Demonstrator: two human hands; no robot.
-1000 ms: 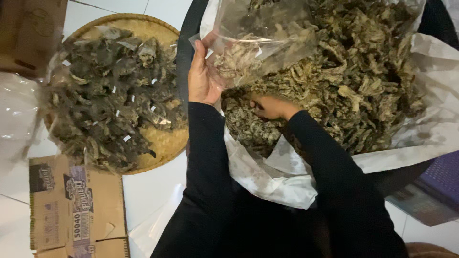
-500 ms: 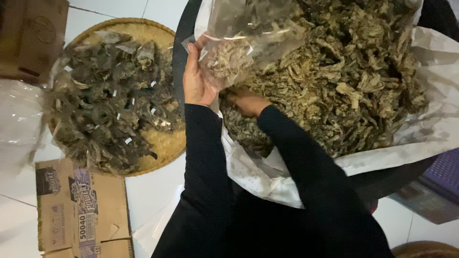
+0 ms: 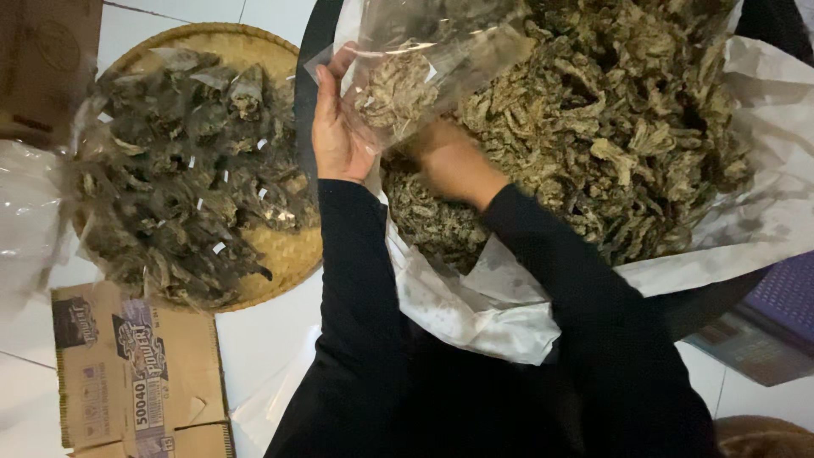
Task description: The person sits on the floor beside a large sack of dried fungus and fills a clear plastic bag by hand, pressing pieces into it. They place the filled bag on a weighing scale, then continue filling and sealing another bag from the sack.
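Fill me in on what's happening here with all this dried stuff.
A person in black sleeves holds a clear plastic bag up with the left hand. The right hand is at the heap of dried pieces, which lies in a big paper-lined basin, just under the bag's mouth. The bag already holds some pieces. To the left, a woven tray carries filled packets, with a cardboard box beside it.

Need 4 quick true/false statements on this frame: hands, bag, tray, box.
1. The left hand holds up a clear plastic bag with some dried brownish pieces in it. True.
2. The right hand rests on the flattened brown cardboard box. False: it is at the big heap of dried pieces, below the bag.
3. The round woven bamboo tray carries small filled clear packets. True.
4. The heap lies on bare tiles. False: white paper lines it.
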